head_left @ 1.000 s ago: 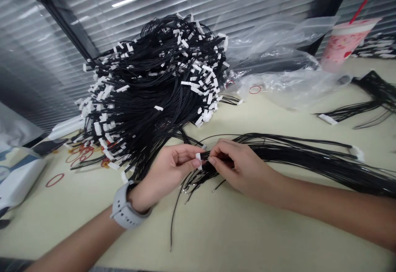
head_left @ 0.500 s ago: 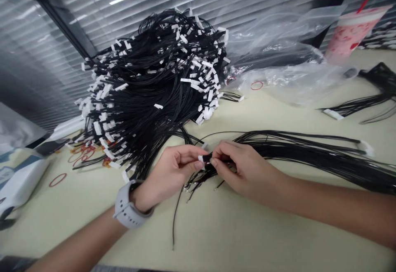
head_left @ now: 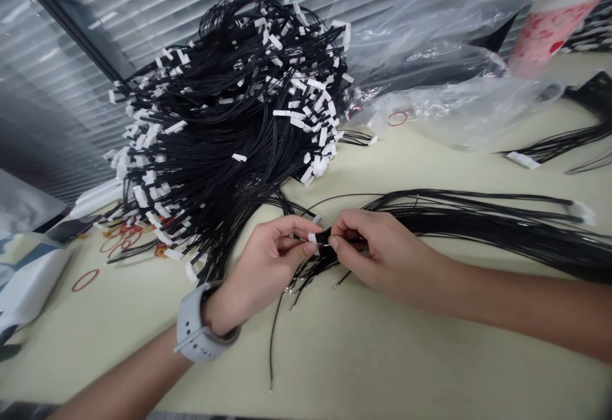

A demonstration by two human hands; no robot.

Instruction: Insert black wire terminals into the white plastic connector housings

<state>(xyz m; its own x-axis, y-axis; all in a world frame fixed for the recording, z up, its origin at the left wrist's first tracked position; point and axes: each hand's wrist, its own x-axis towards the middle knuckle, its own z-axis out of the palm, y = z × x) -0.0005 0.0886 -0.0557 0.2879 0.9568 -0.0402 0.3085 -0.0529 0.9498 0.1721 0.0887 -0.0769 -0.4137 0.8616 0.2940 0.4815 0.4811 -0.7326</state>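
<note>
1. A small white connector (head_left: pixel 312 238) is held in the air above the table, with a bunch of black wires (head_left: pixel 326 238) running from it
2. The left hand (head_left: pixel 268 260) is clamped on the connector between thumb and fingertips
3. The right hand (head_left: pixel 373 245) is clamped on the black wires, its fingertips just beside the left hand's, so the two hands are close together but it is hard to tell if they touch
4. A grey smartwatch (head_left: pixel 195 331) sits on the left wrist
5. Below the hands, bare metal wire tips (head_left: pixel 291 289) fan out over the cream table (head_left: pixel 382 362)
6. A long wire bundle (head_left: pixel 482 232) stretches right from the hands, ending in white connectors
7. Just behind the left hand rises a large heap of black wires (head_left: pixel 224 133) studded with white connectors
8. Clear plastic bags (head_left: pixel 444 88) lie to the right of the heap, with a red rubber band (head_left: pixel 397 118) on them
9. More red rubber bands (head_left: pixel 122 238) lie left of the heap
10. Farther off, at the top right, stands a pink cup (head_left: pixel 549 25) with a red straw
</note>
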